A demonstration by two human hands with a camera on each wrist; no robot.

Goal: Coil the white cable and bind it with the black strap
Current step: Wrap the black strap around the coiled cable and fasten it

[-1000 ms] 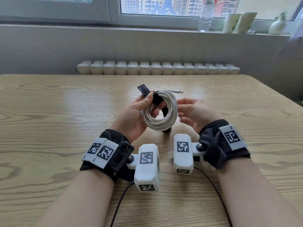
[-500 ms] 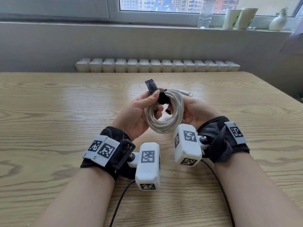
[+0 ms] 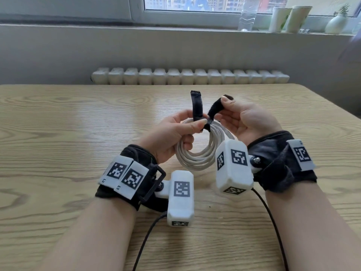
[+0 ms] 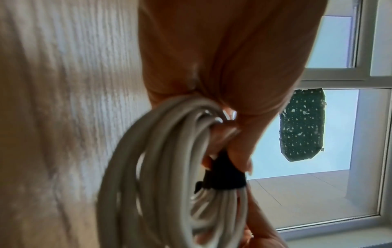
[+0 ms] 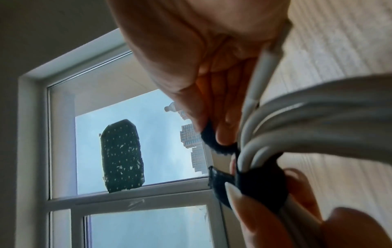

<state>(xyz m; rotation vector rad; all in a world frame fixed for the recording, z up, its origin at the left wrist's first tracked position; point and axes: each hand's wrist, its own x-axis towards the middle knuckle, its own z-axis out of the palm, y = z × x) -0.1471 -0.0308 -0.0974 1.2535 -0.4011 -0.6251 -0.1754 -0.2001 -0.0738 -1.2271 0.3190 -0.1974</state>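
Note:
The white cable (image 3: 197,159) is wound in a round coil held upright above the wooden table (image 3: 58,133). My left hand (image 3: 175,132) grips the top of the coil, thumb pressing the black strap (image 3: 197,106) against the strands. One strap end stands straight up. My right hand (image 3: 238,118) pinches the strap's other end between thumb and forefinger, pulled up and to the right. In the left wrist view the strap (image 4: 224,177) wraps around the bundled cable (image 4: 148,167). The right wrist view shows the strap (image 5: 260,179) looped around the cable (image 5: 318,120), with a plug end beside it.
A white radiator (image 3: 189,76) runs behind the table's far edge. On the windowsill stand a clear bottle (image 3: 247,15), two pale cups (image 3: 289,18) and a small white vase (image 3: 337,22). Black wires from the wrist cameras trail toward me across the table.
My right hand has gone from beside the coil to taking hold of a strap end and pulling it up and right. The coil has been lifted slightly and turned, and the strap's ends now stand apart.

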